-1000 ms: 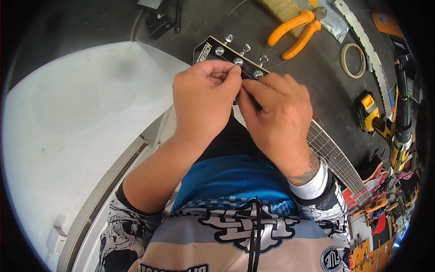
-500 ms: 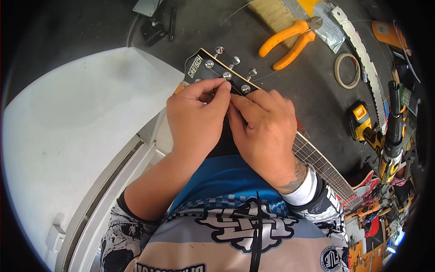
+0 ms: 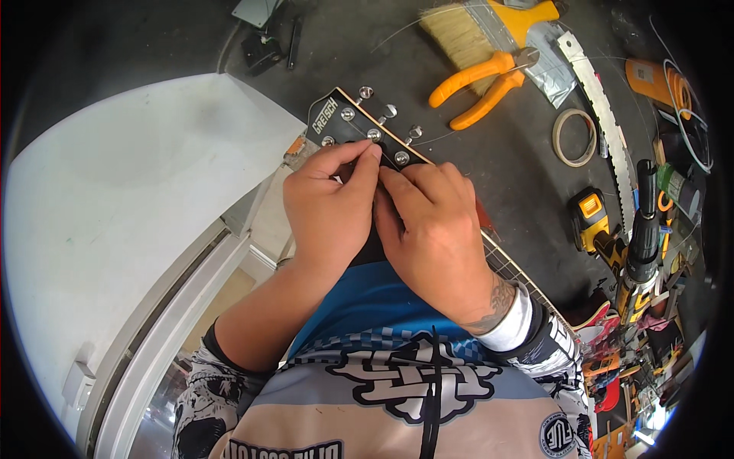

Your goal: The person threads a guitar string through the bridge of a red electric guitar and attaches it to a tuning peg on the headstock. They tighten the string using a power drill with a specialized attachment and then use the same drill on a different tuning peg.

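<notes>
A black guitar headstock with a pale edge points away from me, its silver tuning posts on the face and tuner buttons along the right side. My left hand is closed, thumb and forefinger pinched on what looks like a thin guitar string just below a middle post. Beside it my right hand is closed too, thumb against curled fingers over the lower end of the headstock; whatever lies in that grip is hidden. The fretted neck runs out to the right under my right wrist.
Orange-handled cutters lie on the dark surface beyond, against a wide paintbrush. Farther right are a tape roll, a long notched metal straightedge and a yellow-black power drill. A white panel stands at left.
The view has shifted slightly, so the headstock sits a little lower and more to the left. Both hands keep their pinched grips near the tuning posts.
</notes>
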`<action>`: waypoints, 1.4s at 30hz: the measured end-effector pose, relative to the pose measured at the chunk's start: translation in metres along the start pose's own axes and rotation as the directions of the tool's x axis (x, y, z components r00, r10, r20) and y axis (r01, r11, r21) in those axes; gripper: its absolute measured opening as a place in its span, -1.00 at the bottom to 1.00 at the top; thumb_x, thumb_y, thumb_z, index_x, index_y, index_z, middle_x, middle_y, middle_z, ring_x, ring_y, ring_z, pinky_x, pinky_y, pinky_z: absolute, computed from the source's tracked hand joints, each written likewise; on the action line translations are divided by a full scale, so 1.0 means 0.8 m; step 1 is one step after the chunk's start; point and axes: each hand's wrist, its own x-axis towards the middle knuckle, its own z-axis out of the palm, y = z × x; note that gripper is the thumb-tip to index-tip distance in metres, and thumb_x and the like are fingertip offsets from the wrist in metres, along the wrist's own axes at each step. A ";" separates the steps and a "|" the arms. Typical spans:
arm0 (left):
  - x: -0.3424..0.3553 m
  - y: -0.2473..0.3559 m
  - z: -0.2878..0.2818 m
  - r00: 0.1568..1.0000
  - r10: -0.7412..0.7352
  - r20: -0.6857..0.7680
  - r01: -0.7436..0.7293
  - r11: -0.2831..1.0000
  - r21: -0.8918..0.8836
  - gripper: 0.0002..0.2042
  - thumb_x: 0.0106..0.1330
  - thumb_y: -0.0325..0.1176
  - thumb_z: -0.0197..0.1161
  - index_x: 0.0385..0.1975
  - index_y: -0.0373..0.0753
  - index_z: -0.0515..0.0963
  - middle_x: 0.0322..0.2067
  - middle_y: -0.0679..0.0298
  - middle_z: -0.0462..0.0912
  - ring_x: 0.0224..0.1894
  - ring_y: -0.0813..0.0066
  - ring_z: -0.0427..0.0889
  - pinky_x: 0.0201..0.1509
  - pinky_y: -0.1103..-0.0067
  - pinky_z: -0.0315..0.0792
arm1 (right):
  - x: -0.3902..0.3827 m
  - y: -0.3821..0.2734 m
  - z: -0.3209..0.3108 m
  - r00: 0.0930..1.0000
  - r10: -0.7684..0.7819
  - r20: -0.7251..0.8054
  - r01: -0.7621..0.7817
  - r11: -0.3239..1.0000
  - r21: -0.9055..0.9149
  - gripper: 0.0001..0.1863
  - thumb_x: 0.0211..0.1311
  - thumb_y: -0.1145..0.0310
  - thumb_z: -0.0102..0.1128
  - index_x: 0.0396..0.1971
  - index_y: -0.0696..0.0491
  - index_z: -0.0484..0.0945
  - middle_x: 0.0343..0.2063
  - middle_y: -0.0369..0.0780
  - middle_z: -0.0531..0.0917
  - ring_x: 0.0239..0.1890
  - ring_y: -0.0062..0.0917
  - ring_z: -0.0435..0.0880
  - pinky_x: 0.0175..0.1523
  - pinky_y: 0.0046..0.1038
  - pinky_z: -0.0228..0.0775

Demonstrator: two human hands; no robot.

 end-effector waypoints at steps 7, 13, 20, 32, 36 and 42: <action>-0.001 -0.001 0.007 0.999 0.005 -0.053 -0.005 1.000 -0.004 -0.87 0.28 -0.51 0.42 -0.23 -0.40 0.74 -0.51 0.34 0.71 -0.50 0.77 0.54 -0.41 0.76 0.40 | 0.003 -0.001 -0.014 0.998 -0.018 0.063 0.015 0.999 0.041 -0.66 0.05 0.54 0.33 -0.11 0.24 0.64 -0.26 -0.16 0.57 -0.23 -0.29 0.55 -0.10 -0.31 0.39; 0.000 0.001 0.018 0.998 -0.034 -0.059 0.033 0.999 -0.018 -0.87 0.26 -0.42 0.43 -0.28 -0.35 0.74 -0.53 0.27 0.69 -0.54 0.66 0.53 -0.42 0.64 0.41 | -0.005 0.007 -0.059 0.999 -0.002 0.051 -0.003 0.994 0.111 -0.63 0.02 0.60 0.38 -0.08 0.22 0.65 -0.14 -0.09 0.60 -0.13 -0.23 0.59 -0.02 -0.28 0.49; -0.002 -0.001 0.017 0.997 -0.030 -0.068 0.031 1.000 0.003 -0.84 0.29 -0.42 0.43 -0.26 -0.41 0.74 -0.51 0.29 0.71 -0.49 0.71 0.57 -0.39 0.72 0.42 | -0.106 0.046 -0.160 0.916 0.384 -0.112 -0.384 0.923 0.022 -0.78 0.14 0.57 0.37 -0.17 0.16 0.70 -0.29 -0.12 0.68 -0.27 -0.29 0.68 -0.13 -0.41 0.54; -0.008 0.001 0.022 0.998 -0.011 -0.055 0.009 0.999 -0.034 -0.84 0.30 -0.46 0.40 -0.24 -0.45 0.72 -0.49 0.31 0.71 -0.51 0.73 0.53 -0.43 0.71 0.38 | -0.221 0.172 -0.208 0.560 0.661 -0.500 -0.674 0.714 0.189 -0.28 0.20 0.43 0.45 0.34 0.17 0.34 0.29 -0.11 0.46 0.31 -0.39 0.42 0.38 -0.36 0.23; -0.009 0.003 0.025 0.998 0.017 -0.067 -0.018 1.000 -0.015 -0.83 0.29 -0.46 0.40 -0.24 -0.45 0.72 -0.51 0.32 0.70 -0.52 0.74 0.52 -0.43 0.72 0.37 | -0.168 0.178 -0.181 0.394 0.749 -0.533 -0.374 0.661 0.651 -0.43 0.28 0.44 0.41 0.26 0.12 0.44 0.19 -0.24 0.56 0.19 -0.52 0.52 0.31 -0.41 0.30; -0.007 -0.006 0.020 0.997 0.037 -0.067 -0.040 0.998 -0.043 -0.84 0.29 -0.47 0.40 -0.26 -0.46 0.72 -0.50 0.30 0.71 -0.50 0.72 0.56 -0.41 0.72 0.40 | -0.126 0.197 -0.161 0.315 0.585 -0.748 -0.213 0.811 0.545 -0.44 0.18 0.52 0.47 0.19 0.14 0.50 0.07 -0.25 0.64 0.07 -0.53 0.60 0.26 -0.43 0.36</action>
